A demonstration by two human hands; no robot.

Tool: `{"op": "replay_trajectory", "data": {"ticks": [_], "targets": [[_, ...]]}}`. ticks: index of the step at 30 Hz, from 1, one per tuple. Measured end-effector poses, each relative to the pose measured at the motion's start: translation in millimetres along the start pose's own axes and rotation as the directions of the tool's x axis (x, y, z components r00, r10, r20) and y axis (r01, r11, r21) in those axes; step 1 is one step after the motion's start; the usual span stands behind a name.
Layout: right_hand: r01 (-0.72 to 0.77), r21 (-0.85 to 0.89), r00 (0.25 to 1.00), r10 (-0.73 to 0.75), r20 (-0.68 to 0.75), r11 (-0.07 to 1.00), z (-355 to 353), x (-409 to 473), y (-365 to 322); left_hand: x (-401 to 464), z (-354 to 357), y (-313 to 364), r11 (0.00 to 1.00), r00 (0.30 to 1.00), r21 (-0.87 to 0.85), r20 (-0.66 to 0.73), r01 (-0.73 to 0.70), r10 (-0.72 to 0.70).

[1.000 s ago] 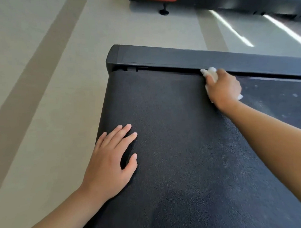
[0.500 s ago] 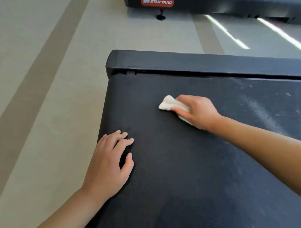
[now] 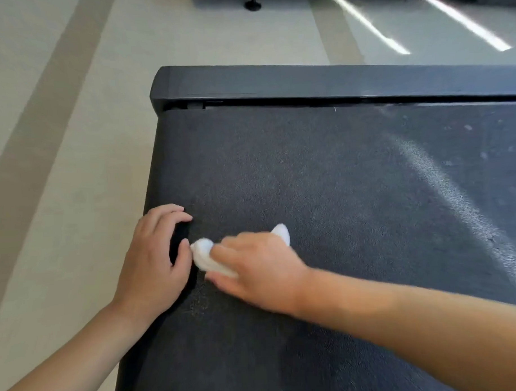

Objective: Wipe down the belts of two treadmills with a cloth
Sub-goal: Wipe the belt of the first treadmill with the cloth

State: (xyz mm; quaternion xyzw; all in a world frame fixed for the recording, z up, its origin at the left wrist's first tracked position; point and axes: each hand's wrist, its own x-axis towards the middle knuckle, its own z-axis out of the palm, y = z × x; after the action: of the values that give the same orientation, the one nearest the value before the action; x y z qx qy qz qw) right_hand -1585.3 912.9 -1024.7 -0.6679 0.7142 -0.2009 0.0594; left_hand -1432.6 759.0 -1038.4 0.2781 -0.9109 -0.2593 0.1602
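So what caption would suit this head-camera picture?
Right hand wipes a white cloth across the dark treadmill belt; left hand rests at its edge.

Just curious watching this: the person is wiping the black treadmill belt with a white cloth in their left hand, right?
Not quite. The head view shows the white cloth in the right hand; the left hand just rests on the treadmill belt.

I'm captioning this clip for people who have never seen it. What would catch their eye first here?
First the white cloth, bright against the black treadmill belt, bunched under the right hand near the belt's left edge. Next the left hand resting on that edge, its thumb almost at the cloth. Then the pale dusty streak running down the belt's right side, and the light glare on the floor beyond.
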Motion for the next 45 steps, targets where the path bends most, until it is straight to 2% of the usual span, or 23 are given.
{"op": "replay_trajectory", "data": {"ticks": [3,6,11,15,19,22,24,28,33,34,36,38,40,42,45], "targets": [[0.104,-0.028,0.994,-0.103,0.032,0.994,4.0,-9.9,-6.8,-1.2,-0.8,-0.9,1.0,1.0,0.019,-0.007,0.015,-0.015],[0.155,-0.04,0.987,-0.154,0.039,0.987,-6.8,-11.5,18.7,-8.8,-2.9,-3.1,0.999,1.0,0.036,0.024,-0.001,0.0],[-0.139,-0.078,0.99,0.138,-0.021,0.987,-26.9,6.3,80.1,-34.7,-15.8,-11.6,0.999,0.994,0.041,0.104,-0.022,0.018],[-0.281,-0.135,0.96,0.277,-0.044,0.95,-35.5,55.1,107.6,-45.5,-21.8,-16.5,1.0,0.993,0.027,0.12,-0.013,0.01],[-0.339,-0.212,0.94,0.34,-0.034,0.917,-25.6,123.3,93.5,-48.0,-22.6,-18.5,1.0,0.995,0.008,0.102,-0.01,0.009],[-0.369,-0.165,0.929,0.367,-0.044,0.915,-7.3,158.8,52.2,-46.5,-26.1,-23.9,1.0,0.995,0.01,0.099,-0.02,0.019],[-0.321,-0.108,0.947,0.32,-0.028,0.941,8.2,161.6,11.9,-45.9,-30.0,-30.2,1.0,0.995,-0.006,0.094,-0.029,0.029],[-0.099,-0.069,0.991,0.105,0.087,0.993,25.2,104.6,-51.7,-70.1,-32.5,-34.2,0.992,0.997,-0.122,0.072,-0.025,0.034],[0.035,-0.126,0.986,-0.014,0.166,0.991,1.0,50.0,-5.4,-96.8,-13.2,-32.4,0.971,0.998,-0.236,-0.048,0.034,-0.047],[0.008,-0.148,0.987,0.015,0.159,0.989,-3.4,59.9,9.5,-95.1,-11.2,-33.9,0.966,0.996,-0.255,-0.062,0.043,-0.061],[-0.158,-0.202,0.981,0.178,0.082,0.966,-10.2,101.4,33.7,-92.8,-9.6,-35.6,0.96,0.995,-0.276,-0.076,0.045,-0.068],[-0.377,-0.223,0.925,0.378,-0.037,0.899,-11.9,160.1,55.4,-92.9,-9.8,-36.2,0.953,0.995,-0.3,-0.08,0.04,-0.067],[-0.519,-0.206,0.854,0.508,-0.111,0.829,-6.1,212.1,64.7,-92.9,-9.8,-37.4,0.95,0.995,-0.312,-0.082,0.032,-0.061],[-0.568,-0.2,0.823,0.547,-0.153,0.798,4.1,241.8,61.3,-91.3,-9.5,-39.0,0.949,0.994,-0.315,-0.089,0.03,-0.061],[-0.524,-0.239,0.852,0.507,-0.133,0.818,7.2,238.4,38.4,-89.1,-8.9,-40.2,0.947,0.992,-0.32,-0.11,0.026,-0.064]]}}
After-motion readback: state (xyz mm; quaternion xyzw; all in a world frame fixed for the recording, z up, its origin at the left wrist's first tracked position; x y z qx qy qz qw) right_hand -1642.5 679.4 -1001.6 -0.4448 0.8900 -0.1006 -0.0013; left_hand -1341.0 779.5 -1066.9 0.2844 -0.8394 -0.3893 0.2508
